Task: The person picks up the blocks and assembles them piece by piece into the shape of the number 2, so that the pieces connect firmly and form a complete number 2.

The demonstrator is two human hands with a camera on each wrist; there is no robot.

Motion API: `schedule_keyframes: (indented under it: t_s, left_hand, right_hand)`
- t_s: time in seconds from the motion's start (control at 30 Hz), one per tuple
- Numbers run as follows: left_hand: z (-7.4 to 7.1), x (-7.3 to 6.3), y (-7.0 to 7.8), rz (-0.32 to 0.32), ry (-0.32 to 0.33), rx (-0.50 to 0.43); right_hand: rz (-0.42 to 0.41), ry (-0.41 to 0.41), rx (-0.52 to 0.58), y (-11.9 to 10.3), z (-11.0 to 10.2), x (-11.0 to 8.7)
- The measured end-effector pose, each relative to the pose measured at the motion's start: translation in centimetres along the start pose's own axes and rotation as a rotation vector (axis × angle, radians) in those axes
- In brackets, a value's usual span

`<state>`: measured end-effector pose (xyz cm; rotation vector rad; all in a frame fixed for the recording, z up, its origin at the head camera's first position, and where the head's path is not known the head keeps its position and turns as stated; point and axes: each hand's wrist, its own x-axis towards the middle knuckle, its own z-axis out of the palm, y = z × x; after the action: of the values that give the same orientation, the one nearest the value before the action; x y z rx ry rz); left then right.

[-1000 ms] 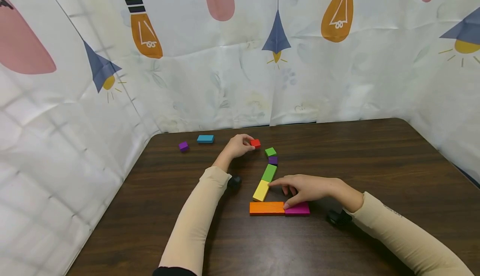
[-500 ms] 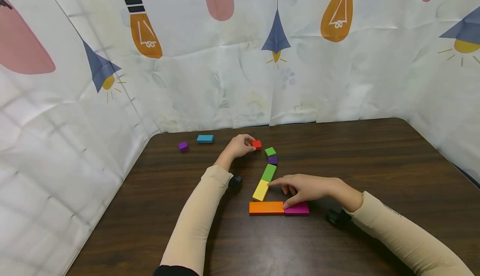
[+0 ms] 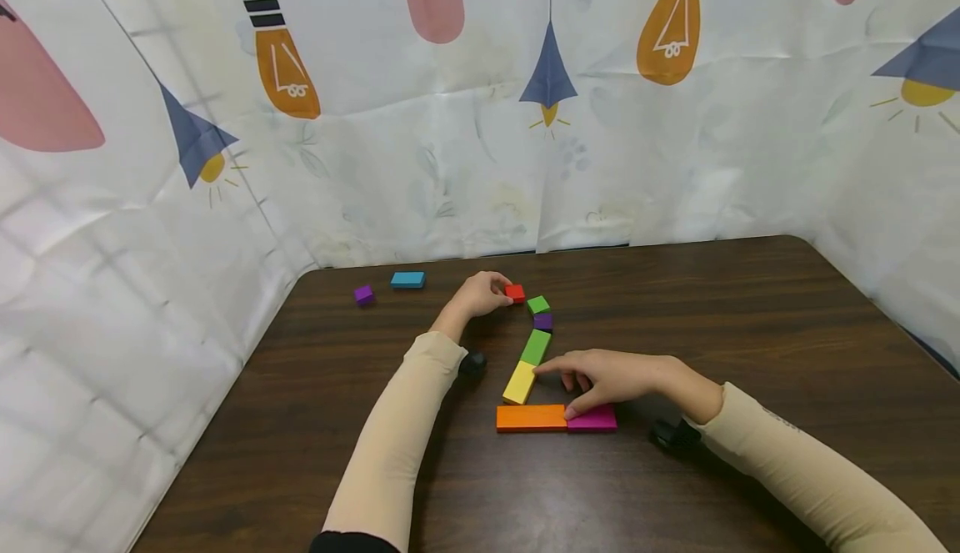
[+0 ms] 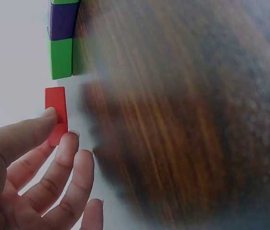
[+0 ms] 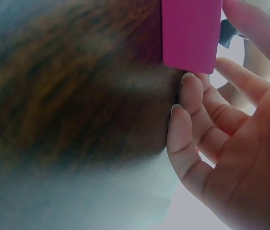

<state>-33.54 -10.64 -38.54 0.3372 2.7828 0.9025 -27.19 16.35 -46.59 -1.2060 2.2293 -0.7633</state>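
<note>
My left hand (image 3: 480,294) pinches a red block (image 3: 515,293) between thumb and fingers, and in the left wrist view the red block (image 4: 55,103) stands just apart from a green block (image 4: 61,60). Below that small green block (image 3: 538,304) run a dark purple block (image 3: 543,321), a longer green block (image 3: 536,346) and a yellow block (image 3: 519,383), forming a bent line. My right hand (image 3: 615,374) reaches over the lower end, index fingertip at the yellow block and thumb at the joint between an orange block (image 3: 531,419) and a magenta block (image 3: 594,419).
A blue block (image 3: 408,280) and a purple cube (image 3: 363,295) lie at the far left of the brown wooden table (image 3: 720,311). Behind the table's back edge hangs a white curtain (image 3: 465,161) printed with lamps.
My left hand has brought the red block slightly right and nearer, closer to the small green block. The right hand stays in place. The head view has shifted a little.
</note>
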Motion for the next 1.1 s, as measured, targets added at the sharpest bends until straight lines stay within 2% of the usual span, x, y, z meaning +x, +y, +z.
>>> schedule_keyframes:
  t_s: [0.3,0.37,0.4,0.53,0.6,0.63,1.1]
  left_hand:
    - [0.3,0.3,-0.2,-0.011,-0.016,0.005]
    - [0.3,0.3,-0.3,-0.008,-0.018,0.003]
    - [0.3,0.4,-0.3,-0.007,-0.019,0.002]
    - [0.4,0.4,-0.2,-0.007,-0.026,0.003]
    - [0.4,0.4,-0.1,-0.01,-0.029,0.003]
    - [0.4,0.4,-0.1,-0.012,-0.03,0.004]
    - [0.4,0.3,0.2,-0.015,-0.03,0.018]
  right_hand:
    - [0.0,0.001,-0.005,0.1,0.2,0.2]
    - [-0.005,0.006,0.002,-0.2,0.2,0.1]
    - [-0.023,0.012,-0.023,-1.4,0.0,-0.3]
    - [-0.029,0.011,-0.004,-1.6,-0.1,-0.4]
    - [-0.028,0.007,-0.009,-1.5,-0.1,-0.4]
    - [-0.013,0.001,0.019,-0.3,0.0,-0.1]
    - [0.013,-0.002,0.006,0.2,0.1,0.0]
